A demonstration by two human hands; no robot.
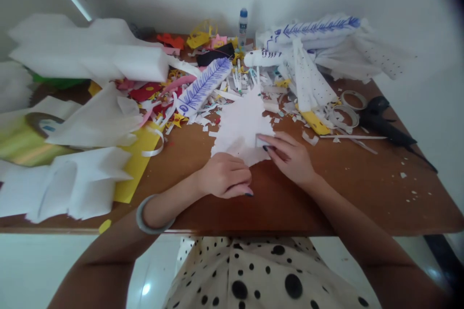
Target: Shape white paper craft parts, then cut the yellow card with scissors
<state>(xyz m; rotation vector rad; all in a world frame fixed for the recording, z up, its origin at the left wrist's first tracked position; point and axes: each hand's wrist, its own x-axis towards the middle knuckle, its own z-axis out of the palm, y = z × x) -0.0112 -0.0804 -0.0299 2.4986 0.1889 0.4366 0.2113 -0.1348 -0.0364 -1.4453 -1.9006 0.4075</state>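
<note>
You wear a cream cloth garment [263,280] with round black dots.
Your left wrist carries a pale grey ring-shaped bracelet [141,220]; your nails show dark polish [249,194].

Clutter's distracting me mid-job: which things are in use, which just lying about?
In use, it seems: jagged-edged white sheet, right hand on it, left hand at its near edge.
Apparently lying about: blue-capped bottle, yellow sheet, blue-patterned white strip.
</note>
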